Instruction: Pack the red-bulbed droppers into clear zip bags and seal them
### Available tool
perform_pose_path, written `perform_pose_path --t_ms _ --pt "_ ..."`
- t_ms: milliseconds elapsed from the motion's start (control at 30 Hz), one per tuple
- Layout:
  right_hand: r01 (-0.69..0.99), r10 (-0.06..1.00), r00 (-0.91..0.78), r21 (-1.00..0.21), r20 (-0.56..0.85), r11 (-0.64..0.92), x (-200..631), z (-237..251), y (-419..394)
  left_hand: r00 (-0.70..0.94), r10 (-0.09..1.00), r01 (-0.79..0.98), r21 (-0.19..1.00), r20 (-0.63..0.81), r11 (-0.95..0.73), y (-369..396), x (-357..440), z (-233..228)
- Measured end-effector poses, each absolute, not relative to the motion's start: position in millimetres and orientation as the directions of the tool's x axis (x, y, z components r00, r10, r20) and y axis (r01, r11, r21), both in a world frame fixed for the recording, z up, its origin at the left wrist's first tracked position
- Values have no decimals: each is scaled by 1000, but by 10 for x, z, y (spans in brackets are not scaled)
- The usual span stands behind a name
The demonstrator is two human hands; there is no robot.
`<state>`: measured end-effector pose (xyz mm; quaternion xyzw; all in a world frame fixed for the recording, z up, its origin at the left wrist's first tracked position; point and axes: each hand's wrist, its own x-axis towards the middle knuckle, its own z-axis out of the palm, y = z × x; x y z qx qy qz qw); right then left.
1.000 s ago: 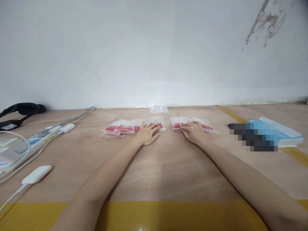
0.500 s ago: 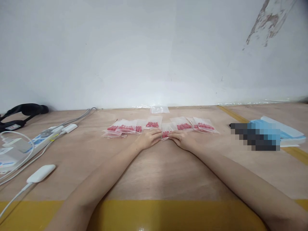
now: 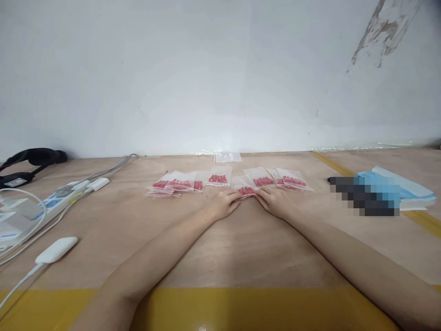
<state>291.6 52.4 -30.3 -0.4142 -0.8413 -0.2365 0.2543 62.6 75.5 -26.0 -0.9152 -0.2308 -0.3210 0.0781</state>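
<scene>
Several small clear zip bags lie in a row, each with red pieces inside too small to name surely. At the near edge of the middle bag (image 3: 245,189), my left hand (image 3: 225,204) is closed at its left corner. My right hand (image 3: 273,201) holds the same edge from the right, fingers pressed together. The bag lies between the fingertips, low against the table. Just behind my left hand is another zip bag (image 3: 218,177), and a further one (image 3: 261,177) is beyond my right. My thumbs are mostly hidden.
Overlapping zip bags (image 3: 179,180) lie left and more bags (image 3: 292,179) right. A plain bag (image 3: 228,157) is by the wall. A power strip (image 3: 44,214), white cabled device (image 3: 57,249) and black strap (image 3: 34,161) are left; blue sheets (image 3: 409,188) and a blurred dark object (image 3: 365,197) right.
Both hands have shifted right along the near edge of the middle bag, so more of that bag and its red pieces show. The other bags stay put.
</scene>
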Motion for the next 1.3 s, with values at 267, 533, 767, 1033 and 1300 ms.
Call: perform_pose_path --t_ms 267,533,767,1033,1300 --pt "805 548 -524 167 652 570 3014 -355 541 708 325 516 -145 627 -844 851 534 -216" --pt "817 525 -556 306 645 489 2968 -269 512 744 300 538 -270 597 -799 903 508 -210" --pt "801 494 -575 325 652 503 2924 -253 508 705 316 581 -261 635 -771 875 532 -204" --pt "783 444 -573 300 689 545 2747 -247 492 723 162 437 -262 671 -861 909 857 -245" --pt "774 446 -584 301 678 557 2767 -269 508 737 102 421 -336 669 -842 943 956 -261"
